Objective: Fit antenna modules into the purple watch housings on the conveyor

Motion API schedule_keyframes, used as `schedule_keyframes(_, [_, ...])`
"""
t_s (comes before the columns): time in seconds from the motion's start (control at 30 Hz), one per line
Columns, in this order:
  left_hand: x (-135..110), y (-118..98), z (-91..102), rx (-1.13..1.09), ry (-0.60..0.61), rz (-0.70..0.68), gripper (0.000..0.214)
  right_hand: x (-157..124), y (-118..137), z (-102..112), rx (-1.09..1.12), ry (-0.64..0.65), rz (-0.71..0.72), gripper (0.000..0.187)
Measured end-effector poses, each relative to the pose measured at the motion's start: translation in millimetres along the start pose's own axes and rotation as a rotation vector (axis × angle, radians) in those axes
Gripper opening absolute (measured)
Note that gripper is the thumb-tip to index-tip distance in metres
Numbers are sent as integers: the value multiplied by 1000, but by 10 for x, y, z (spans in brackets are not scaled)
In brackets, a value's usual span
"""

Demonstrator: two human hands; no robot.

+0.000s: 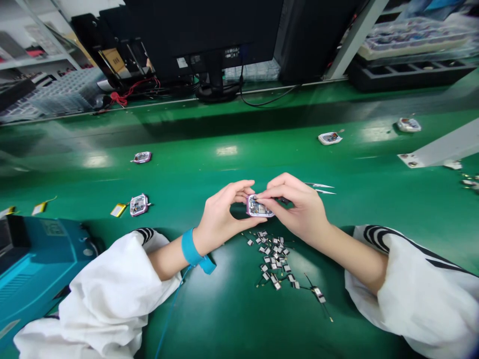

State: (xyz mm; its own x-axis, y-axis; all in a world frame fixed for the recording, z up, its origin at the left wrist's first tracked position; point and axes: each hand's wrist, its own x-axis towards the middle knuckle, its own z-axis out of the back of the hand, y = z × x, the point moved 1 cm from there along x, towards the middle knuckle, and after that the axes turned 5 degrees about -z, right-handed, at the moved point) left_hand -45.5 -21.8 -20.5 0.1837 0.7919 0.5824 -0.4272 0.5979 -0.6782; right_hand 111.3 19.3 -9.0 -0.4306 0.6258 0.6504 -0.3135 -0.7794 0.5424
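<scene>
My left hand and my right hand meet over the green belt and both pinch a small square device with a purple rim, its open side with electronics facing up. The left thumb and fingers grip its left edge. My right fingertips press on its top right edge. Right below the hands lies a pile of several tiny grey parts with thin wires. A blue wrist strap with a cord circles my left wrist.
Metal tweezers lie just right of my right hand. More purple-rimmed devices and white ones rest on the belt. A yellow battery lies at left. A teal machine sits at lower left.
</scene>
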Motion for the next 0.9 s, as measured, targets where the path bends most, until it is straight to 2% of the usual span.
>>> schedule_keyframes(0.13, [-5,28,-7,10,-6,-4,55,27,-45,17,-35,52,11,5])
schedule_keyframes(0.37, [-10,30,-23,45,24,-12,51,35,-19,50,-329,150,203,14])
schedule_keyframes(0.5, [-3,29,-22,-34,34,15,55,29,-44,54,-320,157,327,14])
schedule_keyframes(0.57, [2,37,-22,-38,36,9,53,40,-74,45,-260,175,304,16])
schedule_keyframes(0.73, [-7,65,-31,5,16,14,41,59,-121,15,-155,227,85,16])
schedule_keyframes(0.8, [-15,73,-39,-8,30,51,42,53,-108,22,-217,247,99,16])
schedule_keyframes(0.9, [-19,79,-48,-54,23,97,46,43,-65,57,-420,254,224,19])
